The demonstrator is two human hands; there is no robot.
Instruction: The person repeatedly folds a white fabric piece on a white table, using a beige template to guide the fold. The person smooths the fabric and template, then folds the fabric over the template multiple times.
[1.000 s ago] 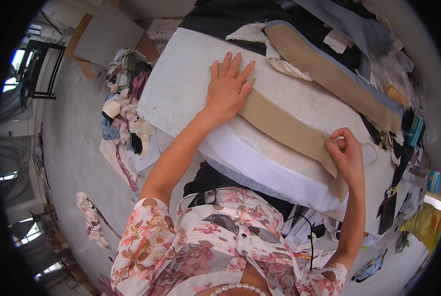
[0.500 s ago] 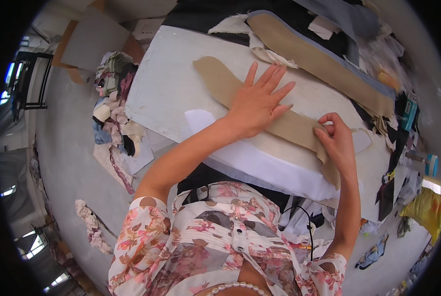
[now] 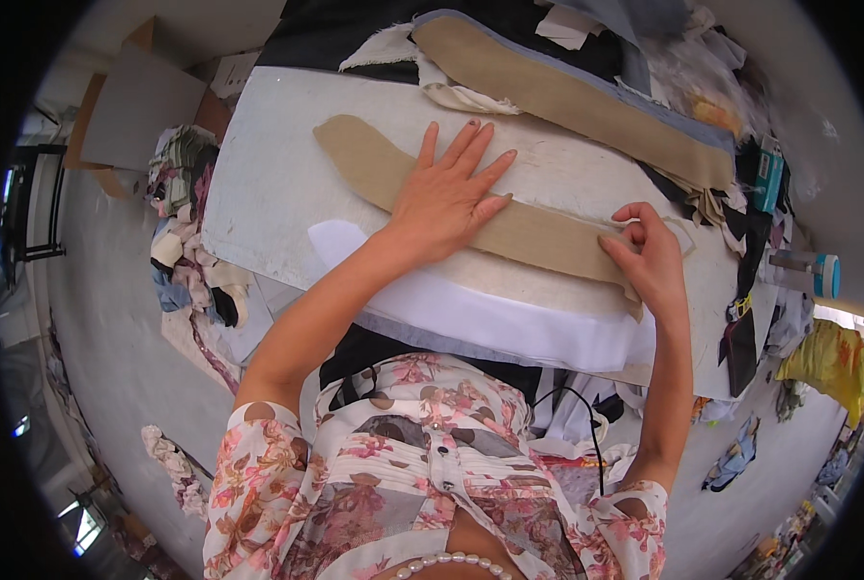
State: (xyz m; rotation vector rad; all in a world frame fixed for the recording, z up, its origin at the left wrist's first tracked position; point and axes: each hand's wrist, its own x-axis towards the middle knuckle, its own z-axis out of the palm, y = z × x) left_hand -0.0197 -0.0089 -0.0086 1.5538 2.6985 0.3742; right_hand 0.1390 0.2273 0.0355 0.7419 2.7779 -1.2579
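Note:
A curved tan fabric strip (image 3: 548, 240) lies across the pale tabletop in front of me. My left hand (image 3: 444, 208) rests flat on its middle, fingers spread. At the strip's right end, my right hand (image 3: 649, 261) pinches the edge between thumb and forefinger, and a corner of the cloth hangs down beside the palm. Nearer to me, a long white strip (image 3: 490, 314) lies along the front edge of the table, beneath both arms. Part of a thin pale piece (image 3: 681, 237) shows just right of my right hand.
Beyond lies a stack of tan strips (image 3: 567, 92) with a grey-blue layer, on black cloth (image 3: 306, 39). Fabric scraps (image 3: 186, 251) are heaped left of the table (image 3: 268, 164). To the right are a teal box (image 3: 768, 176), a blue-ended cylinder (image 3: 824, 276) and a yellow bag (image 3: 828, 367).
The view has shifted, so the table appears farther left. The tan strip's right end, pinched by my right hand, hangs less far toward me. My left hand stays flat on the strip.

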